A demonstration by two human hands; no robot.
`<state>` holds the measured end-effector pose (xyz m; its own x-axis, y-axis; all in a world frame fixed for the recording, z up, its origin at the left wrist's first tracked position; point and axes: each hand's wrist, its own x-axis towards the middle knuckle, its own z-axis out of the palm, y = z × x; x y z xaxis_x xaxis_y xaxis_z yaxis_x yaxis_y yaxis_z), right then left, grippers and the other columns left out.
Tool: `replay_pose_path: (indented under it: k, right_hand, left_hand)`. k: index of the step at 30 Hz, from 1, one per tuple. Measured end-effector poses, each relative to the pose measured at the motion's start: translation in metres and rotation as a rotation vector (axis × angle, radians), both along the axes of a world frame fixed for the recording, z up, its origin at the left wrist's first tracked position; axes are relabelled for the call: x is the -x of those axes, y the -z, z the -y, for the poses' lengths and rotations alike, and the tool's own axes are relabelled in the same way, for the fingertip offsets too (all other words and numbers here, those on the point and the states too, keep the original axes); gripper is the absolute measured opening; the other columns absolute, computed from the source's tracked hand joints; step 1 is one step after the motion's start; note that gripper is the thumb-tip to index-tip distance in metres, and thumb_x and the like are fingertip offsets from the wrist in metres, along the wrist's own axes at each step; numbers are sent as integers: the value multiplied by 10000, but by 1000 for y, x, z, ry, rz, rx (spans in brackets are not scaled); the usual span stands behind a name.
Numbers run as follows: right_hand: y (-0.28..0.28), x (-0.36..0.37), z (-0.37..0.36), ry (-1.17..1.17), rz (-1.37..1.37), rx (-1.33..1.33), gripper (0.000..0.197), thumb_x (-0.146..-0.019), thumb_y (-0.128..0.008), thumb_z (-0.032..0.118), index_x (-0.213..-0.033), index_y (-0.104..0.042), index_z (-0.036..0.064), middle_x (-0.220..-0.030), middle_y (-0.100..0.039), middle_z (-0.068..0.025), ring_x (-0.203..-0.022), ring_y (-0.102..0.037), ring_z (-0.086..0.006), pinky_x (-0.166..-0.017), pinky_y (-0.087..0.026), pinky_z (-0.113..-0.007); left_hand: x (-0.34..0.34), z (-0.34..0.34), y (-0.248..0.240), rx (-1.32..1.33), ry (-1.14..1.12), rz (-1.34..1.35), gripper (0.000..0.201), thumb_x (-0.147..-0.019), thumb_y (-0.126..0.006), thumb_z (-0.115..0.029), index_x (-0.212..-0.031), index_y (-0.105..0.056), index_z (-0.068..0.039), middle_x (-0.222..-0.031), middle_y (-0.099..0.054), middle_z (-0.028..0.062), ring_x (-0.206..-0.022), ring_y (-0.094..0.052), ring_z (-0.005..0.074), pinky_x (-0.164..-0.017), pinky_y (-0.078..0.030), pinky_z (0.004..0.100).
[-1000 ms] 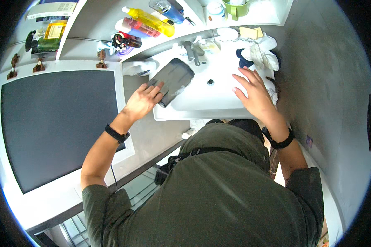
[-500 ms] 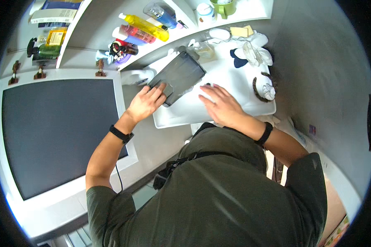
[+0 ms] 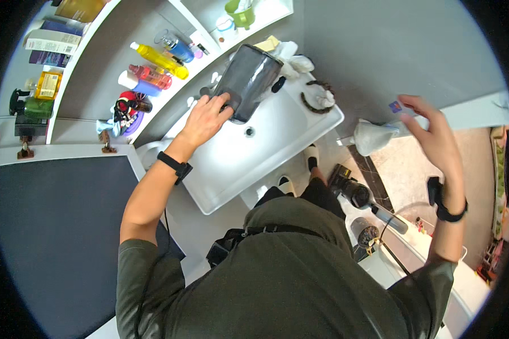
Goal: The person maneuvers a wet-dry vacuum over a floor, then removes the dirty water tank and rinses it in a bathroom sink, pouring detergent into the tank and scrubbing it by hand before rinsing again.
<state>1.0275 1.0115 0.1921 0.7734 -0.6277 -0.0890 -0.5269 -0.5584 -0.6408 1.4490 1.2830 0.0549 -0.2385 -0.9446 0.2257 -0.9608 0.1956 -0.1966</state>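
Note:
A dark grey, see-through plastic container [image 3: 247, 79] is tilted over the far left part of the white washbasin [image 3: 277, 148]. My left hand [image 3: 205, 120] grips its near end, the fingers on its top side and the thumb out of sight. Out to the right, away from the basin, my right hand [image 3: 436, 135] is raised with its thumb and fingers apart and nothing in it. It is near a small blue and red sticker [image 3: 395, 107] on the grey wall and a whitish plastic bag [image 3: 373, 137]. The basin's drain [image 3: 249, 131] shows just below the container.
Shelves [image 3: 201, 70] with bottles and a green mug [image 3: 240, 14] curve along the back left. White cloths [image 3: 294, 61] and a brown hair band [image 3: 316, 97] lie on the basin's right rim. A stick vacuum cleaner [image 3: 359, 195] lies on the right, beside a doorway.
The view has swung to the right. My right hand has left the basin and moved far right. My left hand still holds the container.

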Motion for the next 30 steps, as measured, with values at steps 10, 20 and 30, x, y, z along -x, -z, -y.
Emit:
replay_pose_path:
  k: [10,20,30]
  right_hand:
    - [-30,133,-104,240,-346,-154,462,-869,-679,141,-1297,-562,13,-1258,-616,-180,-1161,-591,-293,-984,-458,-358]
    - [147,204,-133,-84,-359,27,593,-875,-674,369,-1314,-505,8,-1114,-627,-235,-1003,-628,-399,-836,-519,-453]
    - [150,208,-127,-186,-369,75,386,-883,-656,348,-1093,-569,37,-969,-668,-162,-874,-664,-352,-690,-525,-465]
  left_hand:
    - [57,21,-5,323,-57,-153,138,-727,-666,-48,-851,-629,-94,-1013,-603,61,-884,-590,205,-694,-415,335]
    - [148,16,-61,630,-412,-919,269,-781,-758,-12,-1009,-620,25,-1319,-575,152,-1055,-638,223,-854,-534,313]
    - [124,-33,-40,716,-468,-2182,368,-949,-646,-187,-1259,-523,-29,-1218,-619,95,-1088,-630,232,-918,-561,396]
